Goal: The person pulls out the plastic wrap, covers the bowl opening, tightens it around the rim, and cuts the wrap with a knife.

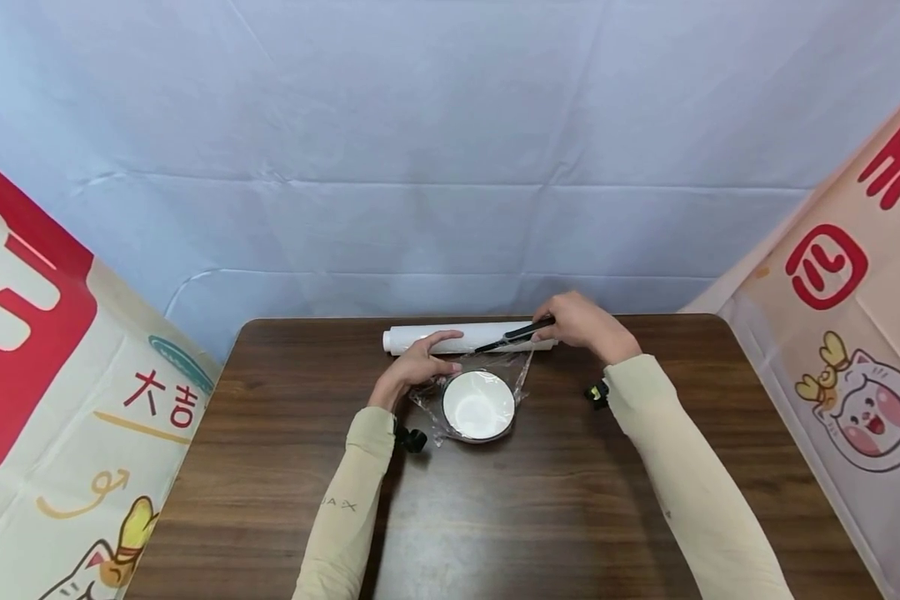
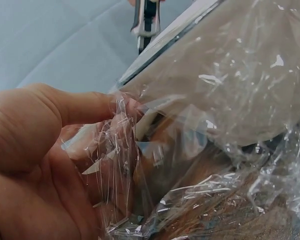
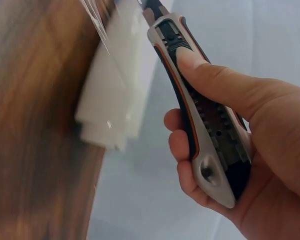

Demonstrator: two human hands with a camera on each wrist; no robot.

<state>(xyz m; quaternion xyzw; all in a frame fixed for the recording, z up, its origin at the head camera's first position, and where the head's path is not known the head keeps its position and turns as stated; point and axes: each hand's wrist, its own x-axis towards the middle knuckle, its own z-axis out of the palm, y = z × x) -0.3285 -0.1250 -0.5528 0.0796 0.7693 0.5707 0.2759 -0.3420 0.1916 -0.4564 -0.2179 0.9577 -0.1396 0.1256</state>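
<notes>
Clear film (image 2: 227,192) draped over white bowl (image 1: 478,406) on wood worktop (image 1: 285,467). Left hand (image 1: 416,367) pinching bunched film, thumb to fingers. Right hand (image 1: 581,322): fingers curled round utility knife (image 3: 205,120), thumb on slider. White roll (image 1: 487,332) behind bowl.

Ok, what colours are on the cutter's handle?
The cutter's handle is silver-grey and black with thin orange trim, clearest in the right wrist view.

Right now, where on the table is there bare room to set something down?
Free: table between the left sleeve and right sleeve, in front of the bowl; also outside either sleeve, to the table's side edges. Crowded: back middle, where film, roll, knife, left hand and right hand cluster.
</notes>
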